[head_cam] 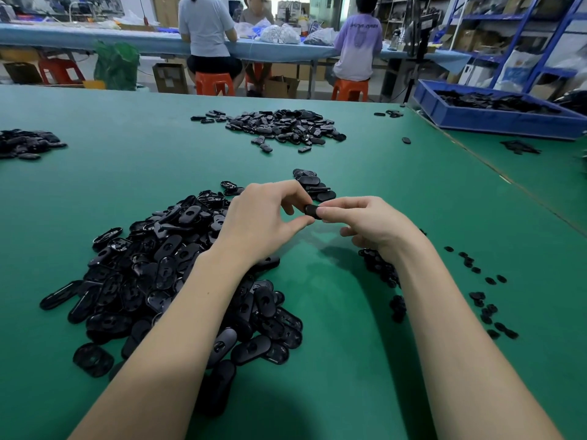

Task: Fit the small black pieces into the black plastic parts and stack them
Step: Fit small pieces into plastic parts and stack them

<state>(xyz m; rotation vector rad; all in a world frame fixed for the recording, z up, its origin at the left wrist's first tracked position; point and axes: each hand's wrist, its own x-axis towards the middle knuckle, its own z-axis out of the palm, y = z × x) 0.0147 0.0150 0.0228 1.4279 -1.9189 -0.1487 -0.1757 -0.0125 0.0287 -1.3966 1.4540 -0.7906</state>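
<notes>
Above the green surface [317, 360] both hands, left [263, 220] and right [368, 223], pinch one black part [312, 210]; a small stack [313, 184] looks done, a big heap [178, 274] remains.

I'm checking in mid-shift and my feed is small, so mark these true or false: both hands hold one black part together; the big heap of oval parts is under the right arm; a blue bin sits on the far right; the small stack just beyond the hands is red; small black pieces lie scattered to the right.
1. Both hands hold one black part together: true, left hand and right hand pinch it.
2. Big heap under the right arm: false, it lies under the left arm.
3. Blue bin far right: true.
4. Small stack is red: false, black.
5. Small pieces scattered right: true.
</notes>
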